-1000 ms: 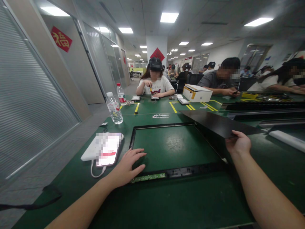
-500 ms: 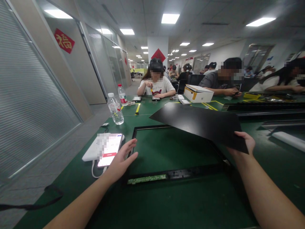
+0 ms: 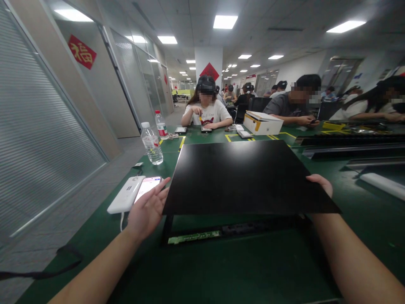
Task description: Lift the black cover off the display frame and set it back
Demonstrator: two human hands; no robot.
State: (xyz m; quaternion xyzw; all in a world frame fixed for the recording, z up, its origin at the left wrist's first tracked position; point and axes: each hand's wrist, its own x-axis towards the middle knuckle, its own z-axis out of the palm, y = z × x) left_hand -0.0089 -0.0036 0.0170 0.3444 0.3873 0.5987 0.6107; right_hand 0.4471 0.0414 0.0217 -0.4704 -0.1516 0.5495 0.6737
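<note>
Holding the black panel point(image 3: 243, 181) by its right edge in the right hand point(image 3: 321, 185), pinched with thumb on the top face and fingers hidden underneath. Spreading the left hand point(image 3: 146, 213) at the panel's left edge, palm turned inward; impossible to tell whether touching it. Hiding most of the frame point(image 3: 249, 228) under the raised panel, with only its near side and left corner in sight on the desk point(image 3: 240, 270). Showing a green board point(image 3: 193, 237) along that near side, toward the left. Covering part of a lit phone point(image 3: 148, 184) with the left hand, just beside a power bank point(image 3: 123, 196). Facing a co-worker point(image 3: 210, 112) across the desk, with a clear bottle point(image 3: 152, 147) to the left and a white box point(image 3: 262, 124) to the right.
</note>
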